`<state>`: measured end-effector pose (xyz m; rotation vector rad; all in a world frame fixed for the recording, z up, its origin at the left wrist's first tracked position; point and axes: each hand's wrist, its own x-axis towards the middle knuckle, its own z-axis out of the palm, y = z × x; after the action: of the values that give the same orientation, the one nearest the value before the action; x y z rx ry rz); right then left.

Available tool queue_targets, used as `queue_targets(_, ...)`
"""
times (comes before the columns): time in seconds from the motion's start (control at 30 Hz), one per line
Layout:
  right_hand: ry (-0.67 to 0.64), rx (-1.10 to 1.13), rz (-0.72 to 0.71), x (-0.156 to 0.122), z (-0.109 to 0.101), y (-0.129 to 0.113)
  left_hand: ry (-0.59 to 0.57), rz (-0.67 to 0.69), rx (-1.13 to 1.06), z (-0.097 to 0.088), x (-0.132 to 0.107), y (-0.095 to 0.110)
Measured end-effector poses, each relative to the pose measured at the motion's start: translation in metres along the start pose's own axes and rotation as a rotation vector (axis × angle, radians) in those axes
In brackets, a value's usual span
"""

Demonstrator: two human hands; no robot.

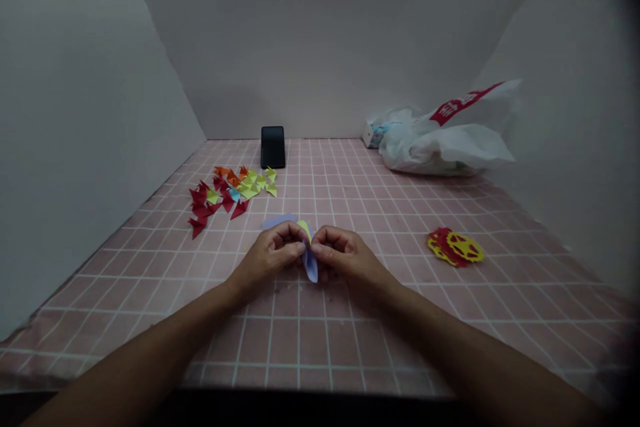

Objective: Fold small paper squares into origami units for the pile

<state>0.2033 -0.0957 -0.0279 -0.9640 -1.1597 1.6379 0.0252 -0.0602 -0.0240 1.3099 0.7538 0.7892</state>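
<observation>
Between my two hands is a folded piece of purple paper [311, 268], its rounded lower end sticking out below the fingers. My left hand [275, 248] pinches it from the left with thumb and forefinger. From the other side my right hand [343, 252] grips it the same way, the fingertips of both hands nearly meeting. Just beyond the hands, a flat purple paper piece [280, 219] lies on the table, partly covered by my left hand. A yellow paper piece [305, 228] shows behind the fingers; whether it is held or lying there is unclear.
Small folded paper birds [240, 188] in red, orange, yellow and blue cluster at left. A black phone [273, 147] leans upright behind them. Red and yellow paper cut-outs [456, 247] lie at right. A white plastic bag [445, 143] and a small box [373, 135] sit at back right.
</observation>
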Motion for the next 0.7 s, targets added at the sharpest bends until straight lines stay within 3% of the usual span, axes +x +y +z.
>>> queue_targets(0.37, 0.011, -0.054, -0.004, 0.0004, 0.0026, -0.0020, -0.007, 0.048, 0.104, 0.0024, -0.0013, 0.0039)
queue_targets(0.7, 0.096, -0.350, -0.133, 0.0007, 0.0016, -0.0031, 0.004, 0.098, 0.196, 0.0042, -0.0012, 0.0052)
